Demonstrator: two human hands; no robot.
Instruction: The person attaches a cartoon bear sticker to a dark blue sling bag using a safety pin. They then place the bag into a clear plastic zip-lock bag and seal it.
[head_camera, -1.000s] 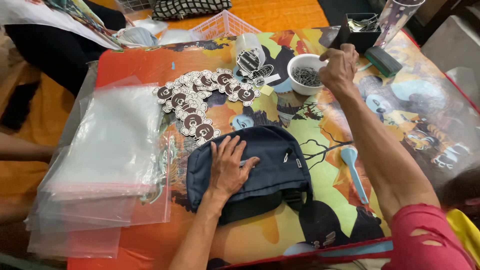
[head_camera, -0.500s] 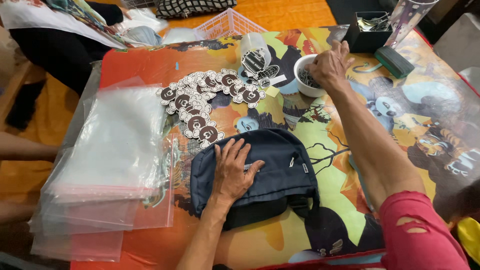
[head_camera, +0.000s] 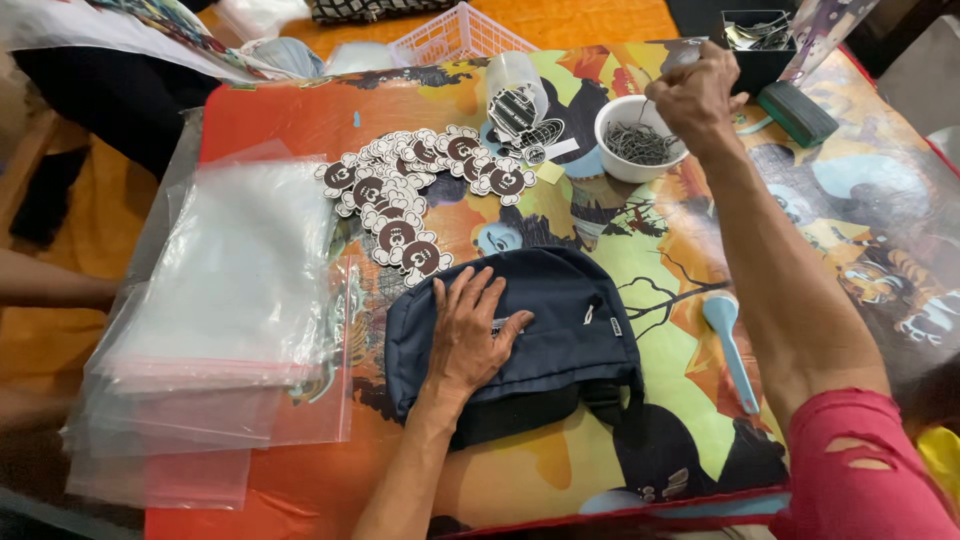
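My left hand (head_camera: 470, 335) lies flat, fingers spread, on a navy zip bag (head_camera: 560, 340) in the middle of the colourful patterned mat (head_camera: 660, 250). At the far side, my right hand (head_camera: 698, 95) hovers just above and to the right of a white bowl (head_camera: 612, 160) filled with small metal pins. Its fingers are pinched together, and a thin metal pin (head_camera: 648, 108) hangs from them over the bowl.
A stack of clear plastic bags (head_camera: 230, 300) lies left of the bag. Round brown-and-white tags (head_camera: 410, 200) are heaped behind it. Also here: a light blue scoop (head_camera: 730, 345), a dark green block (head_camera: 795, 110), a black box of clips (head_camera: 755, 35), a pink basket (head_camera: 455, 35), another person's arm (head_camera: 50, 285).
My right hand dipped into the white bowl and has now risen a little above it with its fingers pinched. My left hand stayed on the navy bag.
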